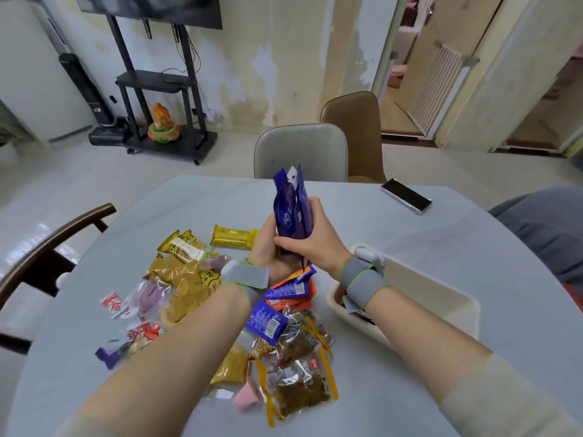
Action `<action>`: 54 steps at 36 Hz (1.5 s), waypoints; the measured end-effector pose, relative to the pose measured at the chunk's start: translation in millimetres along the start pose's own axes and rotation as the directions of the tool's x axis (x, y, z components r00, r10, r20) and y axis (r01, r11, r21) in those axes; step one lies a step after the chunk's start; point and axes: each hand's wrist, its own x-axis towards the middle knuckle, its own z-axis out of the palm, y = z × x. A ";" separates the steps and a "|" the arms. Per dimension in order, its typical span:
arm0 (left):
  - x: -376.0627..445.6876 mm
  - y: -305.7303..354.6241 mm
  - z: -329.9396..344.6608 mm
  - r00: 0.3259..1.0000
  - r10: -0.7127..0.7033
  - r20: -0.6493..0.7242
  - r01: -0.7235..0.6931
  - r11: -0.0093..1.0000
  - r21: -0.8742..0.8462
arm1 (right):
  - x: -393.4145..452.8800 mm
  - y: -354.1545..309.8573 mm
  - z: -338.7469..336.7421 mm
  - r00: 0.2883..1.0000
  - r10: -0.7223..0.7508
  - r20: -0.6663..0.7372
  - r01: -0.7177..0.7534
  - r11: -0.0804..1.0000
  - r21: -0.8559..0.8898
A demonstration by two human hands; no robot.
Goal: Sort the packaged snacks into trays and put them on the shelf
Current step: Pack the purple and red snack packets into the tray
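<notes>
Both hands (293, 247) clamped on upright glossy purple foil snack packets (291, 212); prob light, slippery, crushable, so grip low.

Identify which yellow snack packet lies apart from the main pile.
The bright yellow bar packet at the pile's far edge, just left of the left hand. It lies alone on bare table; the other yellow packets overlap in the heap.

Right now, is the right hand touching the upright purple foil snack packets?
Touching. The head view shows the right hand with thumb and fingers wrapped around the lower part of the purple foil snack packets, no gap; the left hand grips them too.
</notes>
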 end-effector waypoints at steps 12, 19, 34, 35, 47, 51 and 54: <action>-4.8 -7.4 1.4 0.992 0.008 0.124 -0.029 0.985 0.171 | 2.2 -4.5 -4.6 0.995 -0.046 -0.083 0.043 0.998 -0.037; -1.1 -2.1 -10.9 0.982 -0.182 0.048 0.176 0.979 0.107 | -1.0 1.8 -6.3 0.978 -0.090 -0.188 0.097 0.995 0.028; 48.4 -48.5 30.8 0.959 0.262 -0.108 -0.189 0.875 0.445 | -16.0 9.6 -65.9 0.884 0.289 -0.367 -0.229 0.953 0.199; 52.1 -55.8 34.6 0.956 0.271 -0.116 -0.181 0.849 0.497 | -19.1 11.0 -73.3 0.877 0.307 -0.370 -0.240 0.946 0.217; 77.3 -102.1 33.4 0.974 -0.024 0.226 -0.221 0.133 0.966 | -55.4 68.7 -148.2 0.792 0.421 -0.442 -0.370 0.907 0.200; 87.1 -113.7 10.6 0.966 0.038 0.256 -0.240 -0.245 0.939 | -63.9 115.7 -155.4 0.748 0.462 -0.477 -0.476 0.874 0.099; 94.5 -118.3 3.6 0.958 -0.090 0.274 -0.288 -0.343 0.894 | -66.6 144.5 -148.3 0.741 0.471 -0.479 -0.542 0.840 -0.011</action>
